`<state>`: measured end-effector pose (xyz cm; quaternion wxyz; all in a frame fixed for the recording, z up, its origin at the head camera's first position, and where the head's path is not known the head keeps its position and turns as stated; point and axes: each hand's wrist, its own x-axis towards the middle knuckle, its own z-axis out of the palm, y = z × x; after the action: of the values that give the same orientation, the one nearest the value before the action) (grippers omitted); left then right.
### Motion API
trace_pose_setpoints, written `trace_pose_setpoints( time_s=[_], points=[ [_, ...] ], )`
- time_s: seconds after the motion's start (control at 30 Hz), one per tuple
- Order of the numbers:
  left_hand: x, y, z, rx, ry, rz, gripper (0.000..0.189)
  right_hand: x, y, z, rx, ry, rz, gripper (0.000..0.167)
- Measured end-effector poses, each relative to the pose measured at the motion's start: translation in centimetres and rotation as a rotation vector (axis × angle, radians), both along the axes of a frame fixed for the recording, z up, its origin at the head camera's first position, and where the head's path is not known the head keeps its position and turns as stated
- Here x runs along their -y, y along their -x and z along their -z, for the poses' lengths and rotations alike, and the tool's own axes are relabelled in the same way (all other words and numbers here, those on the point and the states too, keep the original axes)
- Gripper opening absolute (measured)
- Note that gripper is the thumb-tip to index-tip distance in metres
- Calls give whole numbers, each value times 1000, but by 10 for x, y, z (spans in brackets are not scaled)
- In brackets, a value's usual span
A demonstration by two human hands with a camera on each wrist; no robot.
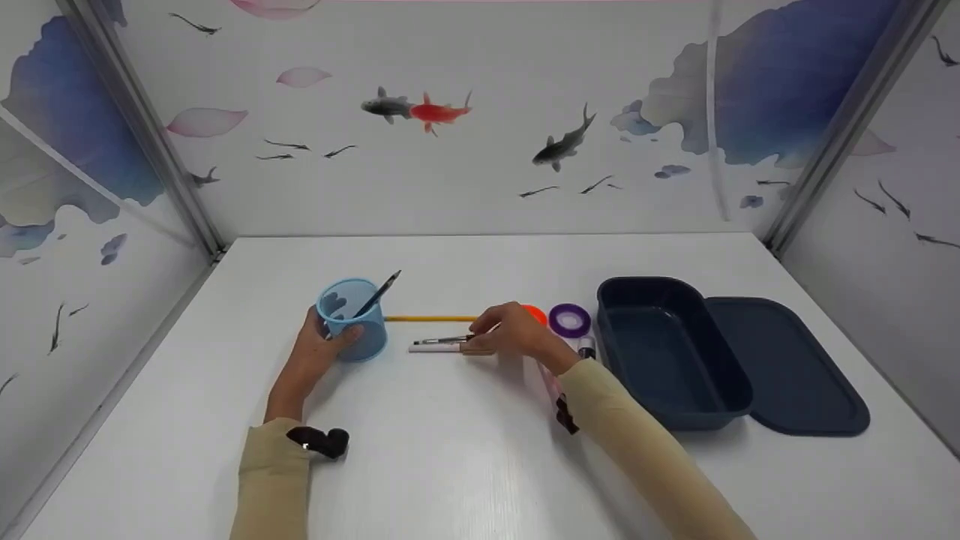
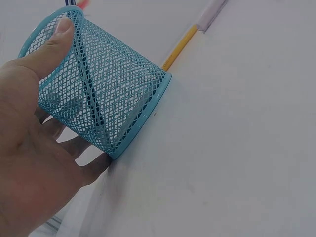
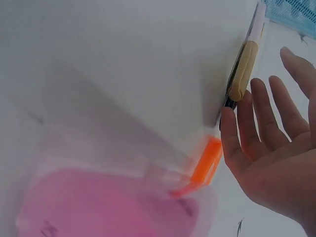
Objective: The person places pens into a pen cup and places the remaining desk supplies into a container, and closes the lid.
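Your left hand (image 1: 315,358) holds the blue mesh cup (image 1: 370,341), one dark pencil (image 1: 379,292) slanted inside. Your right hand (image 1: 517,330) is at a thin dark pen (image 1: 450,340) and a white-and-tan marker (image 1: 435,349); whether it grips them, I cannot tell. To the right is a dark blue box (image 1: 675,360) with its lid (image 1: 799,367) alongside; farther back lie a yellow pencil (image 1: 431,319) and a purple ring (image 1: 554,321).

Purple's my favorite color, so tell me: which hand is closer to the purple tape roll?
The right hand. It's just left of the purple tape roll; the left hand is much farther left, holding the blue mesh pen cup.
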<state>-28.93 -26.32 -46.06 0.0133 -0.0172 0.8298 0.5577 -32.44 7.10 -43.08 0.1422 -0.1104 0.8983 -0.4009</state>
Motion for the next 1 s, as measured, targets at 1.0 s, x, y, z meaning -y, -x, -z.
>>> trace_pose_setpoints(
  time_s=[1.0],
  points=[
    [-1,-1,-1,1,-10,-4,102,-1,-5,8,-47,-67,-73,23]
  ],
)
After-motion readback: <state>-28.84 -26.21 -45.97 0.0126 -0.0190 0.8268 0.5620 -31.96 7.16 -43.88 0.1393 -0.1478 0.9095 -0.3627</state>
